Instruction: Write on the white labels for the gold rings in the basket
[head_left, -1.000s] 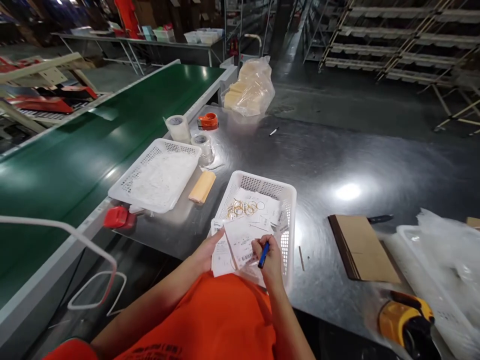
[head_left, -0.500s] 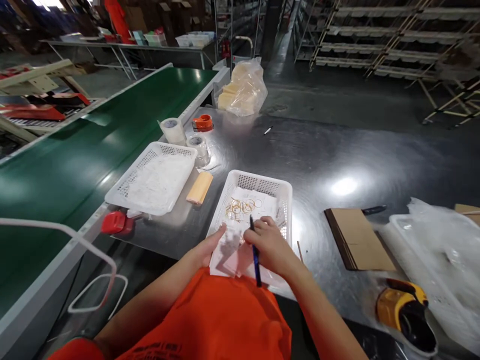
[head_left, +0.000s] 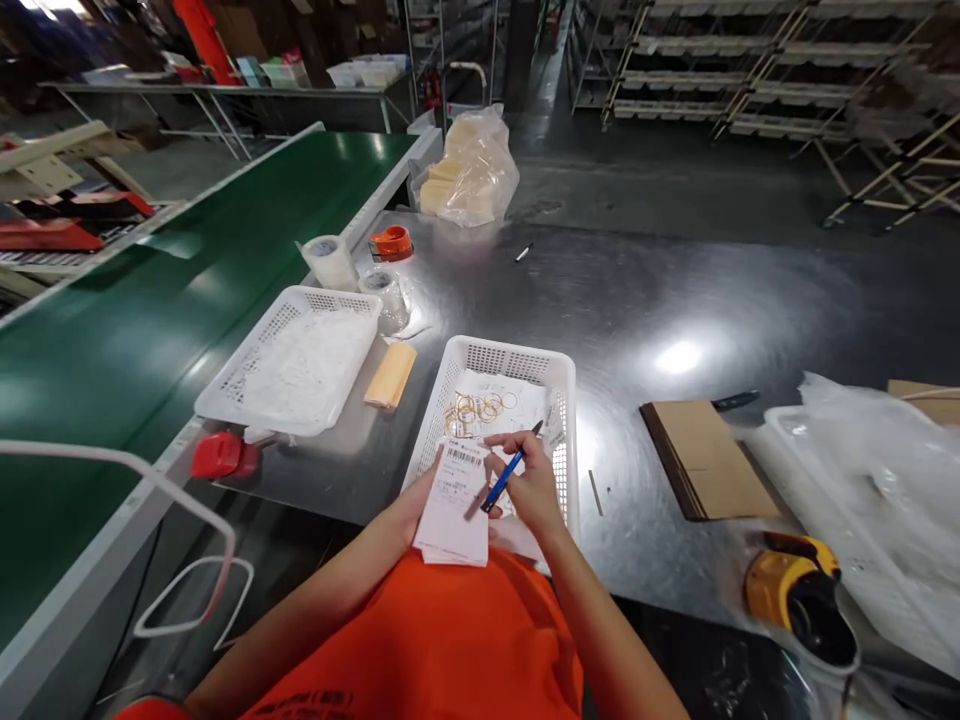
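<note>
My left hand point(head_left: 415, 500) grips a stack of white printed labels point(head_left: 454, 500) from underneath, holding it over the near edge of a white perforated basket point(head_left: 564, 400). My right hand point(head_left: 529, 482) is closed on a blue pen point(head_left: 509, 469), its tip pointing away from me, with the fingers resting on the top label. Inside the basket lie more paper slips and a heap of yellow rubber bands point(head_left: 474, 410).
A second white basket point(head_left: 289, 355) holding clear bags stands to the left, beside a green conveyor belt point(head_left: 150, 300). Tape rolls point(head_left: 328, 262), an orange tape dispenser point(head_left: 391, 243), a tan pad point(head_left: 390, 375), flat cardboard point(head_left: 709, 460), a yellow tape gun point(head_left: 795, 590) and plastic bags point(head_left: 870, 450) lie on the steel table point(head_left: 637, 300).
The label stack has turned so a barcode label faces up. My right hand swung the pen from pointing toward me to pointing away. The view shifted slightly.
</note>
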